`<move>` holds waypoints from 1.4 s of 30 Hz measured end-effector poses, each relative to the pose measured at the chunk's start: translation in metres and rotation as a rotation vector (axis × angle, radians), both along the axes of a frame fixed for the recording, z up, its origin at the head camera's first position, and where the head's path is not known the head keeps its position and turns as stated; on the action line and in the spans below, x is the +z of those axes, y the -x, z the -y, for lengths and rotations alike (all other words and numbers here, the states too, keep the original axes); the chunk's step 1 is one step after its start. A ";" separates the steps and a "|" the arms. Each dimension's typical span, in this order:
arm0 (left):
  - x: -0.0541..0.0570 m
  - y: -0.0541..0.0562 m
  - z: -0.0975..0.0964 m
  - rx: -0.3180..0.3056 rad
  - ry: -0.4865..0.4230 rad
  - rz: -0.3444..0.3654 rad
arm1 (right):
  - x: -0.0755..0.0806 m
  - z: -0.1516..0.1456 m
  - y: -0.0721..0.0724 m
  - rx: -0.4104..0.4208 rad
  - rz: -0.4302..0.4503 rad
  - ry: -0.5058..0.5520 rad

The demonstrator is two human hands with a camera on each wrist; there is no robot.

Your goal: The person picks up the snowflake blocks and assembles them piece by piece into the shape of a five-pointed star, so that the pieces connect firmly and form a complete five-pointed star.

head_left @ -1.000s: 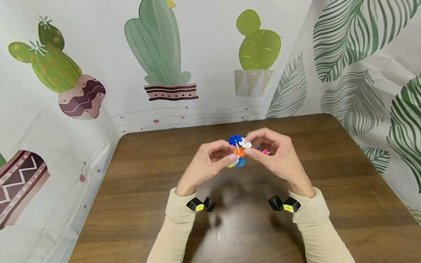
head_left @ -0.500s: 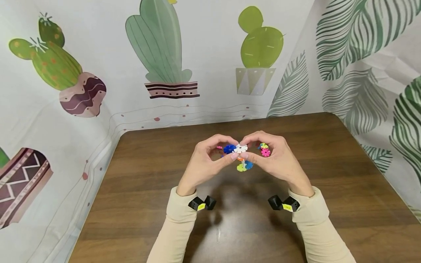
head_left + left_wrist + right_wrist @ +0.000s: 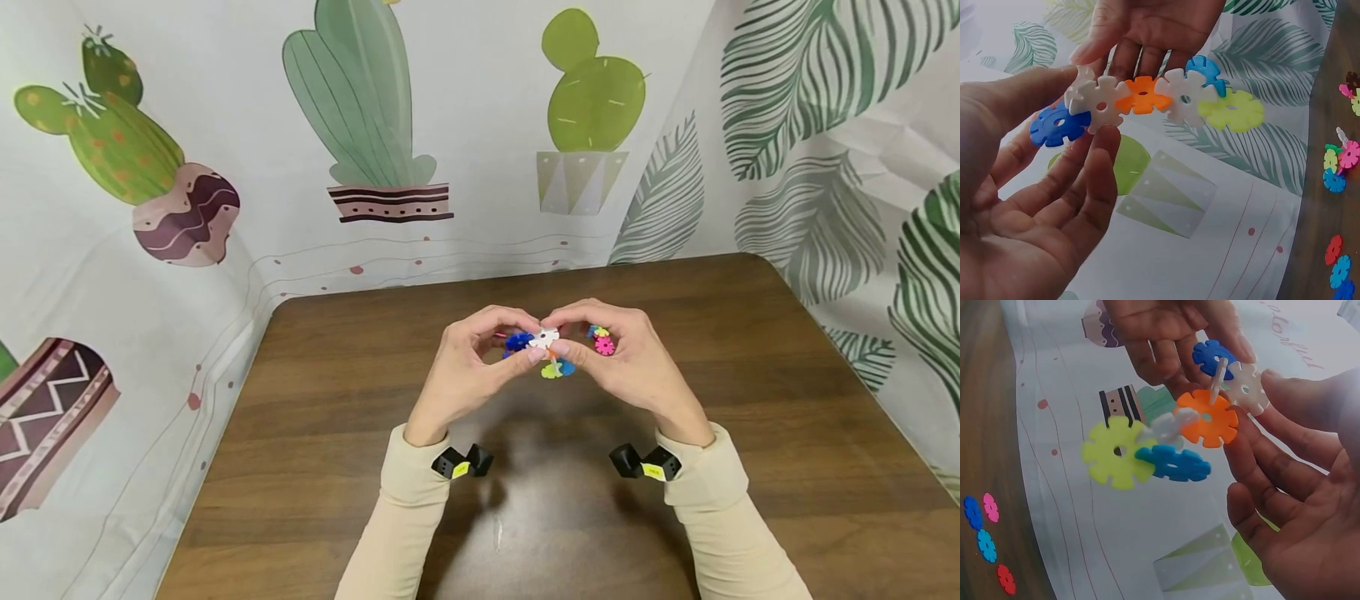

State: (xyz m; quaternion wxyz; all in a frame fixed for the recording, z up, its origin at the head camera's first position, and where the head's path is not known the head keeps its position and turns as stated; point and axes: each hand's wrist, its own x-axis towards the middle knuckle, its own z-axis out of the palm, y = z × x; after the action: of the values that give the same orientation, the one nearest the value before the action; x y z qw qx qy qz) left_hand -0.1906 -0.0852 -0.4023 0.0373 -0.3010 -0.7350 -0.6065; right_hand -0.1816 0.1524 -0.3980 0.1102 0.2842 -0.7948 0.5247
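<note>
Over the table, both hands hold a linked chain of notched plastic snowflake discs. My left hand (image 3: 455, 364) and right hand (image 3: 639, 358) pinch a white disc (image 3: 545, 337) at one end, fingertips close together. Joined there are a dark blue disc (image 3: 1046, 130) by the left fingers and another white disc set edge-on. An orange disc (image 3: 1192, 430) follows, then a further white disc (image 3: 1174, 89). At the far end, a light blue disc (image 3: 1190, 467) and a yellow-green disc (image 3: 1100, 459) hang free. Fingers partly cover the chain in the head view.
Beyond the right hand, a small joined cluster with a pink disc (image 3: 604, 346) lies on the brown table (image 3: 315, 467). Loose discs lie behind the left hand, among them a red disc (image 3: 1005, 579) and a dark blue disc (image 3: 972, 512). Cactus-print cloth (image 3: 487, 125) hangs behind the table.
The chain has turned and dropped slightly, and the left fingertips have moved right to the white disc beside the right ones. Over the last half second, both hands have shifted only slightly.
</note>
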 end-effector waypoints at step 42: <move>0.009 0.012 0.043 0.194 -0.063 0.007 | -0.023 0.002 0.025 -0.116 0.172 0.195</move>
State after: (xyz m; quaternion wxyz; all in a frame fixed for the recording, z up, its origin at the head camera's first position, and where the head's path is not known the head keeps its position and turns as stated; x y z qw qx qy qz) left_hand -0.2029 -0.1279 -0.3936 0.1024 -0.2249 -0.7415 -0.6238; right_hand -0.2069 0.1501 -0.4209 0.0992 0.1797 -0.7618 0.6145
